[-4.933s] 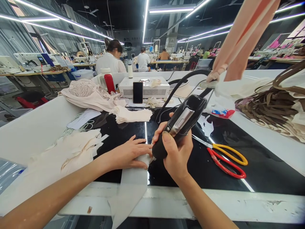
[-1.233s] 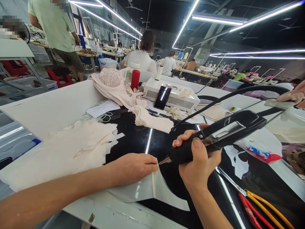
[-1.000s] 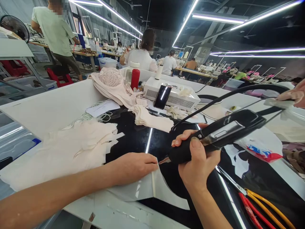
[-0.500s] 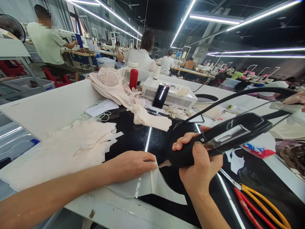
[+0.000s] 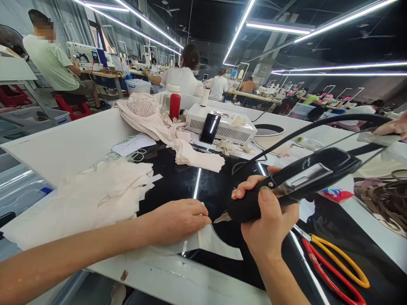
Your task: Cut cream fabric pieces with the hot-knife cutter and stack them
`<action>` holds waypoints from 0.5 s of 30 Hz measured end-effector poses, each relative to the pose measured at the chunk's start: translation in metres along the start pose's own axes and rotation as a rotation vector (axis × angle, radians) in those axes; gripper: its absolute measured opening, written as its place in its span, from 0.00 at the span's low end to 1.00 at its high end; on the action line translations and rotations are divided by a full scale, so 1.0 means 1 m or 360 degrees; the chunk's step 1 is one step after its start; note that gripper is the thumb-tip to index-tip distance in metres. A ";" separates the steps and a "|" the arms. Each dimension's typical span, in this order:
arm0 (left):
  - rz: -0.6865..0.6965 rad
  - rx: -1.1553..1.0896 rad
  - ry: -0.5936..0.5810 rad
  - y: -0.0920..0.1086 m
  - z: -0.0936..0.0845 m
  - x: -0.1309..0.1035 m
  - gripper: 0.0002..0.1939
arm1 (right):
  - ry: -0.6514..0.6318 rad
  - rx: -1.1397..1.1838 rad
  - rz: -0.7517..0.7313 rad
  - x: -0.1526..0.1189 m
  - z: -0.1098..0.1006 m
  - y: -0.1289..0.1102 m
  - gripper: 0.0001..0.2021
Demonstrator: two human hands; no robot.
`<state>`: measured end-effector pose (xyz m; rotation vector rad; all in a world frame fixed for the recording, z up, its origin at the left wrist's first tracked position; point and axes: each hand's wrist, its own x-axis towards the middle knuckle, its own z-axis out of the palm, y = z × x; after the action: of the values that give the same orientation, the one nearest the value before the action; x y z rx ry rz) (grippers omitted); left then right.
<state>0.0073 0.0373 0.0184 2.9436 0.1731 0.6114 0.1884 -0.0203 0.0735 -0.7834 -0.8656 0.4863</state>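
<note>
My right hand (image 5: 269,212) is wrapped round a black corded hand tool (image 5: 318,169) with a metal plate along its side. The tool's tip points down and left, close to my left fingers. My left hand (image 5: 182,218) has its fingers and thumb closed on the edge of a pale fabric piece (image 5: 219,245), which lies on the dark glossy table top (image 5: 203,190) near the front edge. Its fingertips hide part of that edge. A heap of pale cut fabric pieces (image 5: 95,195) lies left of my left hand.
Scissors (image 5: 333,262) with red and orange handles lie right of my right hand. Behind stand a phone (image 5: 210,128), a white vented box (image 5: 222,120), a red bottle (image 5: 174,106) and stacked fabric strips (image 5: 197,156). Another person's hand (image 5: 396,127) shows at the far right.
My left fingertips have drawn together over the fabric edge and cover more of it. The view has shifted slightly. My right hand keeps the tool in nearly the same pose.
</note>
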 end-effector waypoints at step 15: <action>-0.0065 -0.0058 -0.0042 0.006 0.008 -0.015 0.13 | -0.0106 0.0021 -0.0003 -0.011 0.001 0.005 0.20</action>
<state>-0.0024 0.0288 0.0063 2.9039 0.2169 0.5641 0.1816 -0.0240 0.0647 -0.7575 -0.9243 0.5184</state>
